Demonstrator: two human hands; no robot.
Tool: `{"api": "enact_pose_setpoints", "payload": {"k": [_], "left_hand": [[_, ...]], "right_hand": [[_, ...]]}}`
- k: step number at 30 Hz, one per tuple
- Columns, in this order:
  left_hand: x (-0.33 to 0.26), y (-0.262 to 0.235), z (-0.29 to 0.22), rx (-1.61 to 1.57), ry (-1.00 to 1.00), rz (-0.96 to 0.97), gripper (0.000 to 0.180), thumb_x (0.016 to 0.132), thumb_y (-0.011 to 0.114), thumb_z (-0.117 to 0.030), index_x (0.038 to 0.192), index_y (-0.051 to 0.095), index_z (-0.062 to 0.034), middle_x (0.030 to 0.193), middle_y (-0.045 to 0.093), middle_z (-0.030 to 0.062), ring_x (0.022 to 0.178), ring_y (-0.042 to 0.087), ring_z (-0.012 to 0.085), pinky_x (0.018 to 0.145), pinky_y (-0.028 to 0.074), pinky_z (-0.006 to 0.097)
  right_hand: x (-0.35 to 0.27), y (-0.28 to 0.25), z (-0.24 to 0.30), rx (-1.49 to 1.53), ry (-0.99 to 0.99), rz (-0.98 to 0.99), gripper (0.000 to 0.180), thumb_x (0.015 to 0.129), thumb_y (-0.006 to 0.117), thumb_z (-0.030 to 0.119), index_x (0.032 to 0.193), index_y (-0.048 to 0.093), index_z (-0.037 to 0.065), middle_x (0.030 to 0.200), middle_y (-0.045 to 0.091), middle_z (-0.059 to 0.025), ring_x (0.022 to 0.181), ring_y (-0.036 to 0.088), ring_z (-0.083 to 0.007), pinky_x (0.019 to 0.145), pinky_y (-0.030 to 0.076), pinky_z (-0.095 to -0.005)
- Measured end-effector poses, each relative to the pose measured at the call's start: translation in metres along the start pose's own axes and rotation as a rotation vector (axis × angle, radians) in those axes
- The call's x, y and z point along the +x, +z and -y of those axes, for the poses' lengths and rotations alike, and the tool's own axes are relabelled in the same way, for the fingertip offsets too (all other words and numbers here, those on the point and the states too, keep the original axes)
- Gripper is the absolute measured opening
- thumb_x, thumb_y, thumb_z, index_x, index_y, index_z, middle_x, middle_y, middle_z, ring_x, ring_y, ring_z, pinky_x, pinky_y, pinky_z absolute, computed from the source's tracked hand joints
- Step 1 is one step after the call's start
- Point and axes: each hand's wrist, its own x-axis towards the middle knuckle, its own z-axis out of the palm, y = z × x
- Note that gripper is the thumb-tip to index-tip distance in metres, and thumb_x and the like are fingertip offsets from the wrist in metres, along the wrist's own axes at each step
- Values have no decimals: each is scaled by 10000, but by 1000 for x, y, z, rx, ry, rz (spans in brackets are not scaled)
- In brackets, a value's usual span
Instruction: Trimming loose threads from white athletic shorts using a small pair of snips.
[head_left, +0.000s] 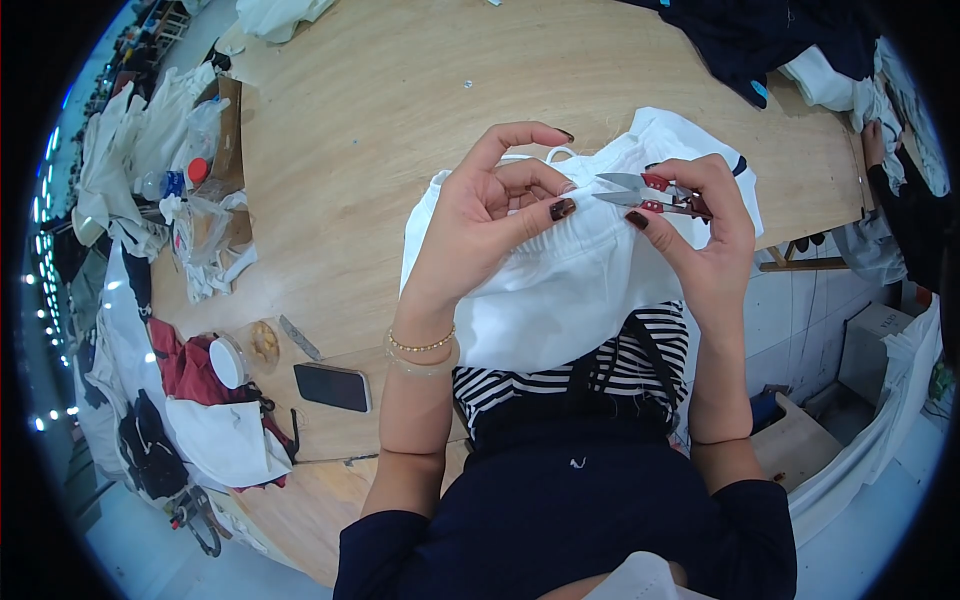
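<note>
Head view: a white cloth garment with a gathered, ribbed waistband [540,310] is held up at the near edge of the pale, grained wooden table [330,150], its lower part hanging toward the lap. The left hand [480,205] has its index finger raised and free, while the thumb and a bent finger close on the waistband's edge; whether a loose thread lies between them is too small to tell. The right hand [710,215] curls round small red-handled snips with pointed silver blades [625,188], thumb and index finger gripping them, and the blades stand apart in a narrow V.

The likeliest mishap is a nick: those tips point straight at the left thumb and lie just beside it, so a slip or an early squeeze could catch skin. The gathers are another hazard, since soft folds bunched near the blades could be drawn in and cut. A thin white drawstring loop [560,152] arches close behind the fingers and might be snipped too if the cloth shifts.

Textures differ sharply: the garment is matte and puckered at the band, smoother below; the black-and-white striped cloth [640,350] over the lap looks thin and creased; the black rectangular phone [332,387] is flat and glossy; the beaded gold bracelet [425,346] is fine and knobbly.
</note>
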Motion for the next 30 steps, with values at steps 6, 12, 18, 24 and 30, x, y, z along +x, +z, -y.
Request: {"api": "enact_pose_setpoints", "payload": {"k": [6,12,18,24,30], "left_hand": [[-1,1,-1,20,0,-3,454,862,645,39,1269,448,-6,923,643,56,849,588,73,758,460,191],[1,3,0,26,-24,-10,442,861,650,33,1258,462,-5,917,646,48,840,587,63,747,455,181],[2,4,5,26,-6,-53,416,865,654,12,1243,481,-13,897,648,32,832,577,49,737,448,177],[2,8,5,22,-12,-75,393,872,639,0,1237,495,-21,864,640,11,808,554,34,708,423,165],[2,9,4,31,-14,-93,386,873,632,2,1236,503,-29,847,634,1,778,536,24,666,395,154]], "right_hand": [[2,0,2,-43,-27,14,300,725,804,139,972,657,51,902,603,-31,798,562,-129,660,442,-240],[1,10,4,416,200,-83,287,758,790,126,990,653,28,905,604,-24,824,558,-101,711,443,-216],[4,-2,-7,196,48,-71,242,745,791,99,940,676,14,852,610,-33,808,556,-112,686,449,-224],[9,-8,-18,7,-188,-44,256,661,817,93,880,709,17,773,603,-36,751,533,-157,627,427,-256],[14,-12,-16,-86,-275,56,317,643,822,129,918,713,12,802,596,-34,775,509,-154,638,416,-261]]}}
